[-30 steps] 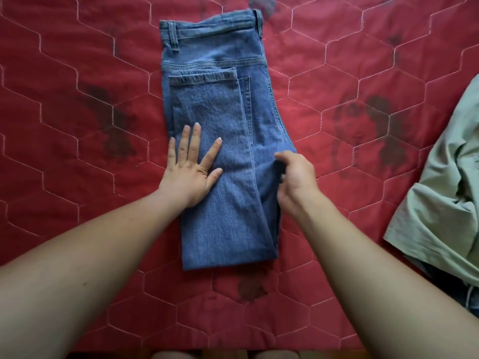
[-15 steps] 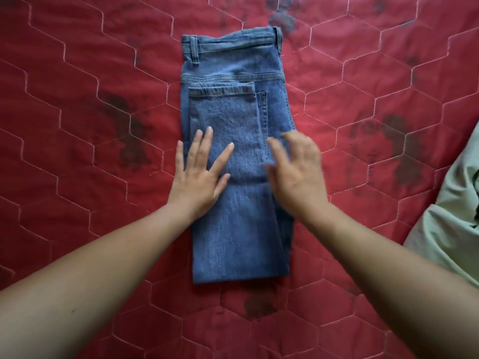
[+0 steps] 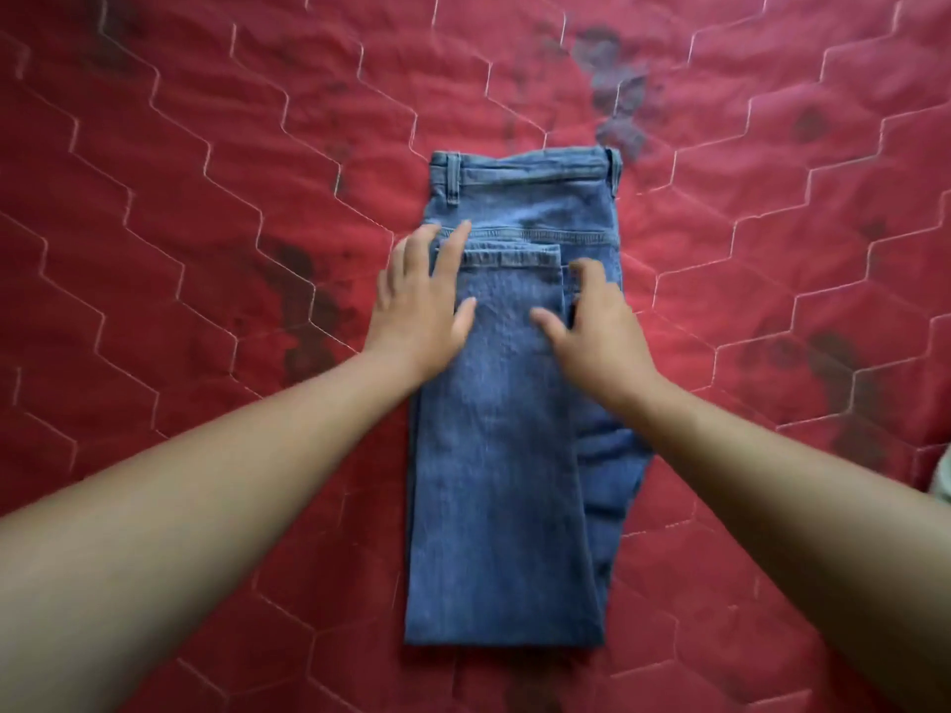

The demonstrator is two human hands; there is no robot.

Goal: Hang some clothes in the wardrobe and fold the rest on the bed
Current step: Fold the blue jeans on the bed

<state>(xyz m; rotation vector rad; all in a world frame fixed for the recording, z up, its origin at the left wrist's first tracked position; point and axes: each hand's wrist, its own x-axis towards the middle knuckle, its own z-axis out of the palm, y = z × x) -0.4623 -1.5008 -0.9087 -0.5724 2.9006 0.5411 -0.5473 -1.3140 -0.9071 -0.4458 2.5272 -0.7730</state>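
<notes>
Both hands slid further up jeans (image 3: 499, 506) since last frame. Jeans lie folded on red quilt (image 3: 206, 198), folded end nearest. Left hand (image 3: 419, 306) flat, fingers straight, on jeans' left edge; right hand (image 3: 597, 326) spread, relaxed, on right side. Waistband just past fingertips.

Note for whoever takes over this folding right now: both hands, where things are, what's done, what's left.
Left hand: flat on the jeans, gripping nothing.
Right hand: rests open on them too.
Jeans: on the red bedspread, legs together, doubled up to just below the waistband.
Done: two folds.
Left: probably one more fold, then the rest of the task.
</notes>
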